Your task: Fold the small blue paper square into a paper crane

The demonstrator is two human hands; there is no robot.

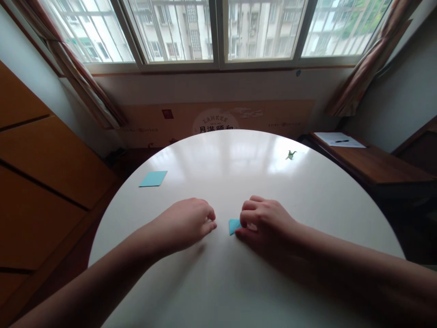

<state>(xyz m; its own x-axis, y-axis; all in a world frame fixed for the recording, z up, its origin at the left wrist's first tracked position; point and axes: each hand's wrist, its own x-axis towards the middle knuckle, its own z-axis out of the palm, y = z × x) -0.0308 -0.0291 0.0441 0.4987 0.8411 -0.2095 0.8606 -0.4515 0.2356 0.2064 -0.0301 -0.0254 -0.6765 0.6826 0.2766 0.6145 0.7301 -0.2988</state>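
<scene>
An orange-brown cabinet [44, 191] stands left of the white worktop [211, 177]. A flat blue square [153, 179] lies on the worktop's left side. Nearer the middle, the left hand [191, 221] has its fingers curled, a narrow gap at the thumb, just beside a small blue paper piece [234, 225]. The right hand [266, 217] pinches that piece, hiding its right part. Beyond sits a small green figure [291, 155]; farther right, a white sheet [327, 138].

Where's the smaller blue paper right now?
In the head view, the smaller blue paper is on the white table, just right of centre, touched by the right hand, with the left hand to its left.
</scene>
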